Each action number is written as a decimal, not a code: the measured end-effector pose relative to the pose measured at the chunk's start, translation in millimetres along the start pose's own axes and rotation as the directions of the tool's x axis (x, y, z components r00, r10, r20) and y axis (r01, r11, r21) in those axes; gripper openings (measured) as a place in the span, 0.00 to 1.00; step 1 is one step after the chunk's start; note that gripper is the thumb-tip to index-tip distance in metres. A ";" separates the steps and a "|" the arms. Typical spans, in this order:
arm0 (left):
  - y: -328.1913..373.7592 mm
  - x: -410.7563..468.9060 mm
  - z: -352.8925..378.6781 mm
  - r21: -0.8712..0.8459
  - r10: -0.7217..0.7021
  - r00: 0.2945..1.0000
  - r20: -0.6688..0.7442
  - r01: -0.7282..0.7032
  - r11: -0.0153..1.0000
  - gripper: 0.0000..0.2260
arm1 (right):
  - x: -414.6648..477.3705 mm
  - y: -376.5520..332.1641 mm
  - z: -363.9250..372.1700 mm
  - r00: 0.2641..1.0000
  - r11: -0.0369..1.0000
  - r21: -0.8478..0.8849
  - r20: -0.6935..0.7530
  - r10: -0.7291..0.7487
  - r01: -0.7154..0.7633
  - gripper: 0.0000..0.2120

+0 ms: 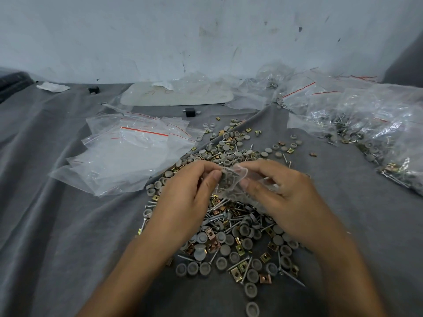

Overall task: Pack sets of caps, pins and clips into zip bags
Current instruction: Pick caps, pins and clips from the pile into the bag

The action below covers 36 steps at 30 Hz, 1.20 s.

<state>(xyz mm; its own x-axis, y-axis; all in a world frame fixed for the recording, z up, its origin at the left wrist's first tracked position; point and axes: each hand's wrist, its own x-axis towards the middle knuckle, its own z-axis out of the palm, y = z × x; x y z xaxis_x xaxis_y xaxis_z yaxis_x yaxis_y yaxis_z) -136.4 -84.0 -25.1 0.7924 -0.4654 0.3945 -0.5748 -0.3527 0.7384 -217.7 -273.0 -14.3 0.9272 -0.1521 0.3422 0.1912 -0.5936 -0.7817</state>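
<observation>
Left hand (185, 191), right hand (279, 191) pinch zip bag (231, 179) between them.

grey cloth (57, 202) | scuffed white wall (160, 30) | black block (189, 112) | white tray (176, 96)

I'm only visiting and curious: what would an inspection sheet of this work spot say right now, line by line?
Surface: grey cloth, wrinkled, covering the whole work area.
Job's things: loose pile of grey caps, screws and brass clips in the middle; stack of empty zip bags to the left; filled bags heaped on the right.
Clutter: two small black blocks and a white scrap toward the back.
Grippers: left hand and right hand both pinch one small zip bag with parts inside, above the pile.
Cables: nothing seen.
Surroundings: scuffed pale wall behind; dark object at the far left edge.
</observation>
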 end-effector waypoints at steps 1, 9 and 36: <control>0.1 -0.2 -0.4 -0.010 0.003 1.000 0.003 -0.003 1.000 0.05 | -0.2 -0.3 -0.3 1.000 1.000 -0.001 -0.001 -0.001 0.001 0.13; 0.7 1.6 -1.7 0.013 0.022 1.000 -0.015 -0.022 1.000 0.09 | -0.7 -1.7 -3.7 0.998 1.000 -0.004 -0.062 -0.005 0.005 0.12; 4.9 -6.6 44.7 0.565 0.155 0.970 0.188 -0.235 0.791 0.10 | -0.7 4.3 -13.7 0.924 0.992 0.102 -0.366 0.110 -0.077 0.11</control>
<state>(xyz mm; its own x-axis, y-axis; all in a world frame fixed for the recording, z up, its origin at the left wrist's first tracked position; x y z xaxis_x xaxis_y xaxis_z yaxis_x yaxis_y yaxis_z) -153.6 -118.9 -48.6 0.6413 -0.6584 0.3940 -0.7567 -0.6278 0.1825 -221.9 -286.3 -10.7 0.7603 -0.4946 0.4212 0.1505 -0.4966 -0.8548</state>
